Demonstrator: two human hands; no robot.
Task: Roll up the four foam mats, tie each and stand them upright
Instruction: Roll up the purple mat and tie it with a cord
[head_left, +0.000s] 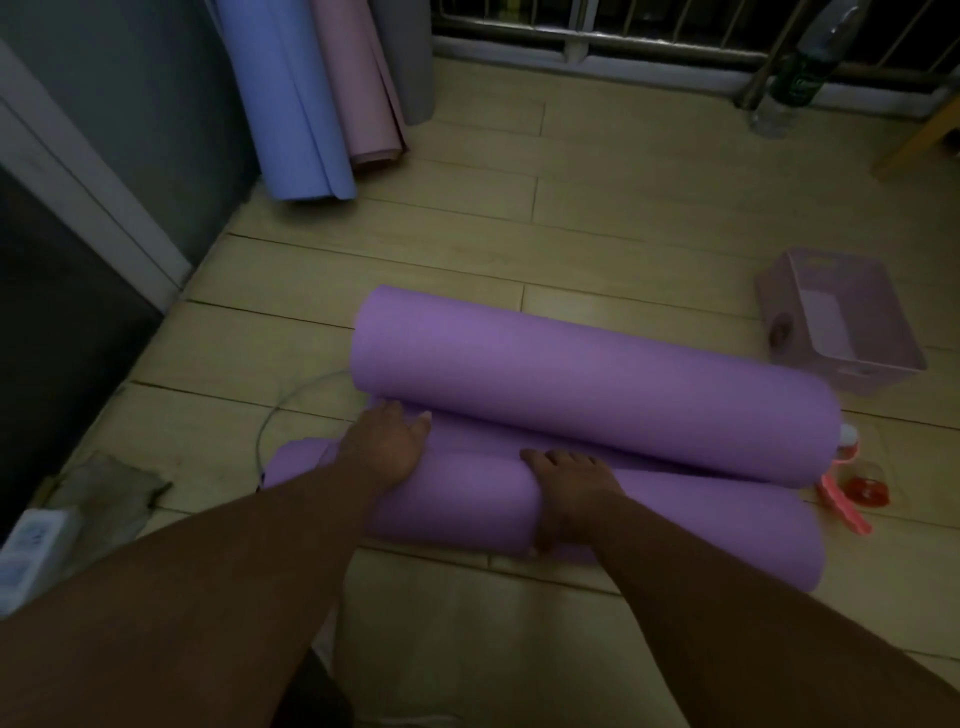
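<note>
Plank floor (623, 234) | mat (597, 384): looks light, springy foam, likely uncurls | left hand (384, 447) presses flat, right hand (566, 488) wraps mat | grip mid-length

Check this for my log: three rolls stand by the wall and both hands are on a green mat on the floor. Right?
Wrong colour: the mat under the left hand and right hand is purple, not green, as the head view shows.
</note>
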